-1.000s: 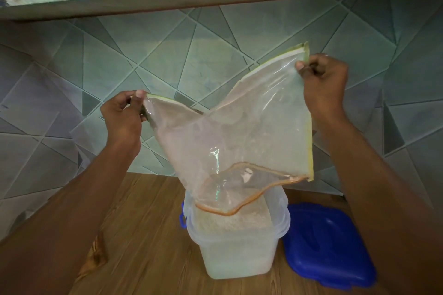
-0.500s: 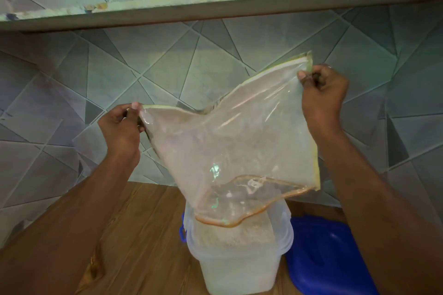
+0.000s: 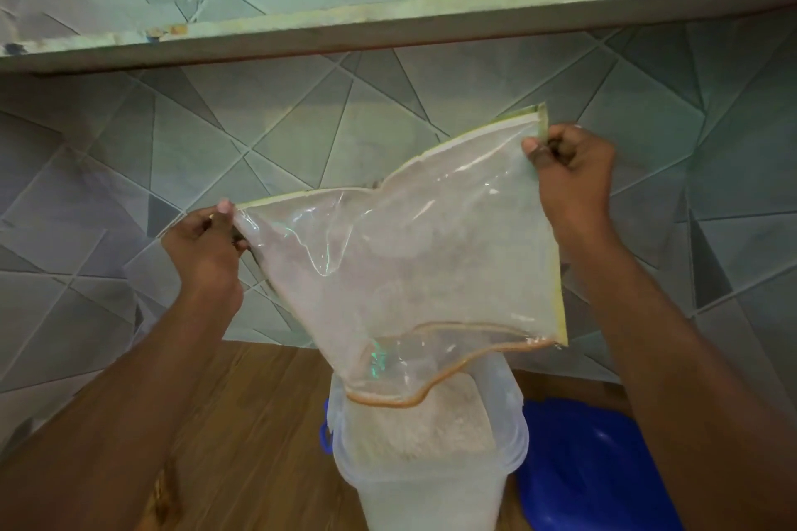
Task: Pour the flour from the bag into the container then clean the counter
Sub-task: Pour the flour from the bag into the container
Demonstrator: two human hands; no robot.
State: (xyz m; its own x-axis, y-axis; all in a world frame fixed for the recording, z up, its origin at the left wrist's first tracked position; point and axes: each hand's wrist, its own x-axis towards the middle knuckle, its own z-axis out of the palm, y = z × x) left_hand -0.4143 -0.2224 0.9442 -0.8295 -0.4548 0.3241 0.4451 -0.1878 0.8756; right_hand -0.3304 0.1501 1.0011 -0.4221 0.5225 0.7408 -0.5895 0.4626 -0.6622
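The clear zip bag (image 3: 409, 263) is held upside down over the translucent plastic container (image 3: 431, 500). One bottom corner is pinched between thumb and curled fingers by the left hand (image 3: 202, 246), the other by the right hand (image 3: 569, 168). The right corner is held higher, so the bag hangs tilted.

The chief risk is judged to be spillage. The bag's open mouth, edged by an orange-brown strip, reaches past the container's rim on the right, so any residue shaken loose there could land on the wooden tabletop (image 3: 258, 423) or on the blue lid (image 3: 595, 466) lying just beside the container. A hard shake could also raise dust, and the heaped flour (image 3: 422, 423) could be knocked over the rim by the bag's lower lip.

The container is filled nearly to its rim with flour. Only a thin dusty film appears to be left in the bag. Whether the lip touches the flour cannot be told.
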